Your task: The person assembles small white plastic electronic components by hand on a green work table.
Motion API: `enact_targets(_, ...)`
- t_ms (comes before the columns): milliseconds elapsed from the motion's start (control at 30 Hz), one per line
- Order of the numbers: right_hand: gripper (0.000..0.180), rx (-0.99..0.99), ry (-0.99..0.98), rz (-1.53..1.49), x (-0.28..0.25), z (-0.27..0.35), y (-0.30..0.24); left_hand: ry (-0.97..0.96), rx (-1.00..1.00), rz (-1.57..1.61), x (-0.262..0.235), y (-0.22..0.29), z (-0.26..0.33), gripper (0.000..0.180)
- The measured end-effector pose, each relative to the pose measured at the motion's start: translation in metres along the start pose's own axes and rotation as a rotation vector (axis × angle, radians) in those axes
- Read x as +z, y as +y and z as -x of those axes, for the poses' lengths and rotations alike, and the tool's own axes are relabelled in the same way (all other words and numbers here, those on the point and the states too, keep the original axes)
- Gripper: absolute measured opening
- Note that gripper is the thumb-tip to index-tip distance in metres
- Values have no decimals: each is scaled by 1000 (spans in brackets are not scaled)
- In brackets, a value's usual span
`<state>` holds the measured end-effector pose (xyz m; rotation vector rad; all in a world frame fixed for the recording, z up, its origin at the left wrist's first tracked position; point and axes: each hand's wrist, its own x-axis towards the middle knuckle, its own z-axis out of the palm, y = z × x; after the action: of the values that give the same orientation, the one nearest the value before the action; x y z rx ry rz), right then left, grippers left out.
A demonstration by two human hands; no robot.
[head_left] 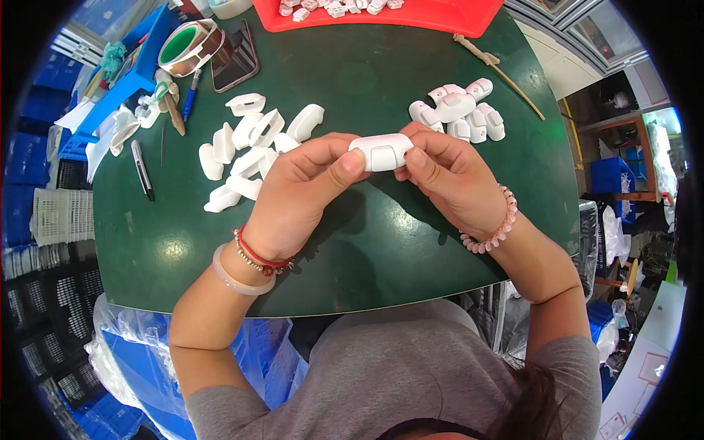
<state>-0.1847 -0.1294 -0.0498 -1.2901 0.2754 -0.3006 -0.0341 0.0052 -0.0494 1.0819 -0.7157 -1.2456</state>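
Observation:
Between both hands, above the green table [352,242], I hold a small white plastic casing [382,152] with rounded ends and a raised rectangular panel on its face. The fingers and thumb of my left hand [312,180] pinch its left end. My right hand [451,172] grips the other end in the same way. To the left of my left hand lies a loose group of hollow white plastic shells [249,165]. Beyond my right hand is a pile of white casings [456,108] that look like the held one.
At the far edge stands a red tray [374,22] with small white parts. A phone [235,59], a tape roll [191,48], a blue pen [192,95], a marker [142,170] and a blue rack [125,81] are at the left. A thin stick [506,77] lies far right.

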Motion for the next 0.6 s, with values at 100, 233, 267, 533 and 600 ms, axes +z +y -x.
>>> enact_targets(100,23,-18,5,-19,1,-1,2,-11,25,-33,-3,-1,-1,31)
enact_targets(233,22,-99,18,-5,3,0,0,-56,111,-105,-7,-5,-2,30)
enact_targets(267,21,-103,-2,-5,1,1,0,-81,153,-129,-7,-5,-1,30)
enact_targets(533,22,-127,32,59,6,0,-6,22,70,95,1,1,-2,23)
enact_targets(600,23,-91,55,6,7,0,-6,16,82,115,1,2,-2,21)
